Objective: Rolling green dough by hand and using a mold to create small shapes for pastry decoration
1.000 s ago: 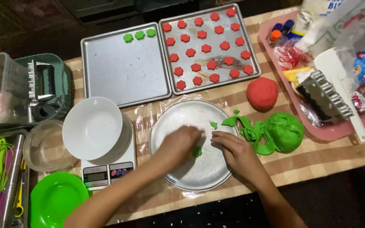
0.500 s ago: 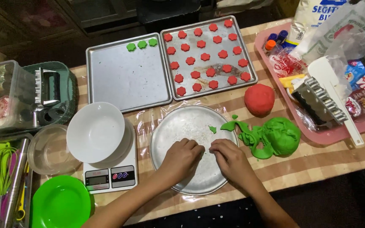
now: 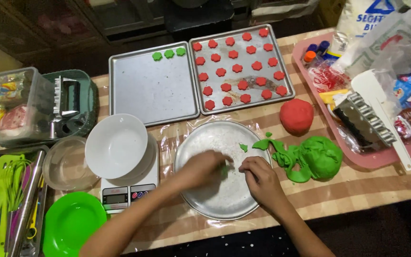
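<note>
Both hands have drawn together over the round metal pan [image 3: 224, 200] at lower centre of the frame. A second ago they were spread wider on the pan. The left hand [image 3: 200, 169] and right hand [image 3: 260, 181] now pinch a small green dough piece [image 3: 224, 169] between their fingertips; exact finger closure cannot be told through blur. This suggests a piece is being shaped. The green dough lump [image 3: 319, 157] lies right of the pan, the red dough ball [image 3: 296, 115] above it. Green flower cookies [image 3: 169, 54] occupy the left baking tray [image 3: 153, 90].
</note>
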